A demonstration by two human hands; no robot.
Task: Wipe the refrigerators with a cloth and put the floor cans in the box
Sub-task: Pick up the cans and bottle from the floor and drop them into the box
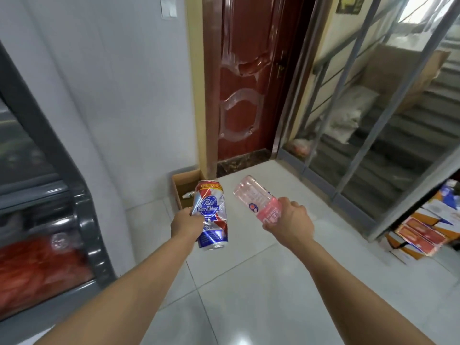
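Left hand (186, 221): arm stretched forward, fingers curled round the side of a beer can (211, 215) printed in blue, red, white and silver with a Pabst Blue Ribbon label; the can is held roughly upright, slightly tilted, clear of the floor, its top rim toward the far wall. Right hand (290, 220): arm likewise stretched forward, fingers wrapped round the labelled end of a pink plastic bottle (257, 201), which is translucent, carries a pink label band, and is tilted with its free end pointing up and to the left, toward the can; the two containers are near each other but apart. Cardboard box (181, 181): open at the top, standing on the floor against the white wall, just beside the door frame and beyond the can; inside it one small pale item lies on the bottom, too small to identify. Refrigerator (74, 207): dark grey display unit with curved glass front at the left edge, red packaged goods visible behind the glass. Floor (249, 295): glossy pale tiles with thin grout lines. Door (244, 83): reddish-brown with raised panel mouldings, closed, over a dark stone threshold. Glass partition (361, 120): metal-framed, at right, with stairs and stacked sacks and cartons seen through it. Flattened cartons (423, 235): orange, red and blue printed packaging piled on the floor at the far right.
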